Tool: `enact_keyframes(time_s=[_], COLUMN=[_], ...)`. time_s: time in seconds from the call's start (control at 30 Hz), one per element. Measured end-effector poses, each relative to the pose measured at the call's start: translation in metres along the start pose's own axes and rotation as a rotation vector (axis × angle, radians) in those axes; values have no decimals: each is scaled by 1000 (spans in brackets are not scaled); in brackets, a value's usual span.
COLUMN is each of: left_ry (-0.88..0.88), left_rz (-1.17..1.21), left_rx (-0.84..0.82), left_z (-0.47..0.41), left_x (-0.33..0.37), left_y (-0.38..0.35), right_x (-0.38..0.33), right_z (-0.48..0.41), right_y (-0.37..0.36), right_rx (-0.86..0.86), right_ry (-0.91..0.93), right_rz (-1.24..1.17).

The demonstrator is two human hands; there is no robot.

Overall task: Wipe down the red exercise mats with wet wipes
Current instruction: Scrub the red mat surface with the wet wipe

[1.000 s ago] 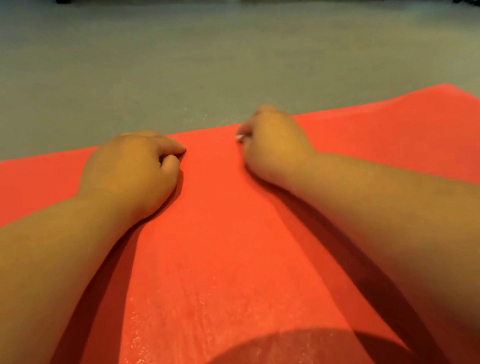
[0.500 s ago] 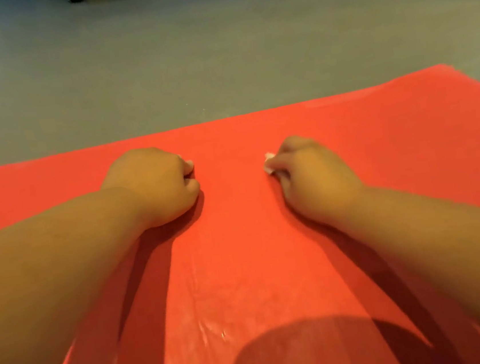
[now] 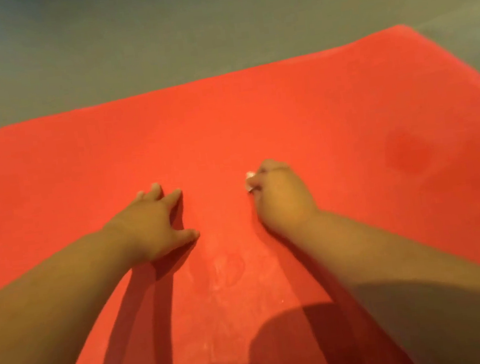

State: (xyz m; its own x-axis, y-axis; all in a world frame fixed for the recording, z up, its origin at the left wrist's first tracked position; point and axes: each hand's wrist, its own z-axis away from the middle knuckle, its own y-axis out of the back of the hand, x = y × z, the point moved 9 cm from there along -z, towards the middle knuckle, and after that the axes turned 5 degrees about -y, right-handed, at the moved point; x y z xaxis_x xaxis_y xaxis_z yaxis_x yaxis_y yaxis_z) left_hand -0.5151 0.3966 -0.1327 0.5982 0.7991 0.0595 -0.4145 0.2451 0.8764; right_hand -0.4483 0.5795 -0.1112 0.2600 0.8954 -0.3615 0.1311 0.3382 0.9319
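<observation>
A red exercise mat (image 3: pixel 300 115) fills most of the head view, lying flat on the floor. My right hand (image 3: pixel 282 198) rests on the mat near its middle, fingers curled round a small white wet wipe (image 3: pixel 249 177) that peeks out at the fingertips. My left hand (image 3: pixel 153 221) lies beside it to the left, fingers spread and pressed flat on the mat. A faint wet sheen shows on the mat (image 3: pixel 228 270) between my forearms.
Grey floor (image 3: pixel 156 32) lies beyond the mat's far edge. The mat's far right corner (image 3: pixel 403 28) is in view. A darker patch (image 3: pixel 407 152) marks the mat to the right of my right hand.
Both hands have pulled back from the mat's far edge toward me. My left hand has gone from a fist to spread fingers flat on the mat. The right hand still holds the wipe.
</observation>
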Motion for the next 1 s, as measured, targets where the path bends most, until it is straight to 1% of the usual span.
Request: enact_keyframes(time_s=[0.07, 0.1, 0.13, 0.17, 0.2, 0.23, 0.27, 0.37, 0.4, 0.43, 0.47, 0.53, 0.6, 0.63, 0.67, 0.7, 0.77, 0.83, 0.87, 0.9, 0.93, 1.0], left_ry=[-52, -79, -97, -107, -109, -109, -108, -102, -96, -91, -84, -73, -89, -113, -150, -197, -287, -310, -302, -290, -274, -265], left_rz=[-18, -28, -39, -46, -53, -61, -68, -91, -101, -110, -113, -115, -114, -112, -99, -65, 90, 434, 639, 820, 945, 1011], left_rx=[-76, -99, -120, -141, -155, -158, -156, -172, -184, -200, -211, -218, -203, -189, -168, -139, -80, -85, -111, -138, -152, -137], left_z=[13, 19, 24, 29, 34, 38, 41, 49, 51, 53, 54, 57, 63, 66, 69, 72, 78, 81, 84, 88, 91, 95], left_x=[1, 4, 7, 11, 15, 19, 23, 39, 44, 50, 56, 71, 95, 110, 127, 145, 183, 215, 230, 244, 256, 271], left_y=[-10, -14, -17, -20, -24, -27, -29, -34, -34, -34, -32, -27, -22, -19, -18, -17, -12, -11, -10, -9, -7, -1], right_x=[-52, -68, -73, -66, -51, -28, 2, 94, 105, 104, 93, 60, 42, 42, 48, 58, 86, 114, 123, 126, 127, 126], right_z=[42, 62, 75, 82, 83, 81, 77, 89, 98, 107, 116, 143, 177, 193, 204, 211, 218, 225, 230, 234, 237, 239], right_y=[-19, -21, -20, -17, -12, -4, 7, 50, 54, 50, 44, 33, 28, 28, 30, 33, 44, 56, 61, 67, 73, 86], right_rx=[-90, -121, -155, -188, -207, -192, -139, 107, 138, 126, 89, 5, -91, -130, -167, -191, -173, -84, -52, -39, -35, -29], right_ry=[172, 250, 304, 320, 294, 232, 130, -258, -330, -343, -303, -125, 22, 52, 31, -48, -315, -586, -680, -728, -741, -719], right_rz=[-88, -120, -124, -121, -124, -124, -109, -76, -57, -46, -48, -61, -79, -98, -146, -256, -612, -965, -1116, -1221, -1283, -1355])
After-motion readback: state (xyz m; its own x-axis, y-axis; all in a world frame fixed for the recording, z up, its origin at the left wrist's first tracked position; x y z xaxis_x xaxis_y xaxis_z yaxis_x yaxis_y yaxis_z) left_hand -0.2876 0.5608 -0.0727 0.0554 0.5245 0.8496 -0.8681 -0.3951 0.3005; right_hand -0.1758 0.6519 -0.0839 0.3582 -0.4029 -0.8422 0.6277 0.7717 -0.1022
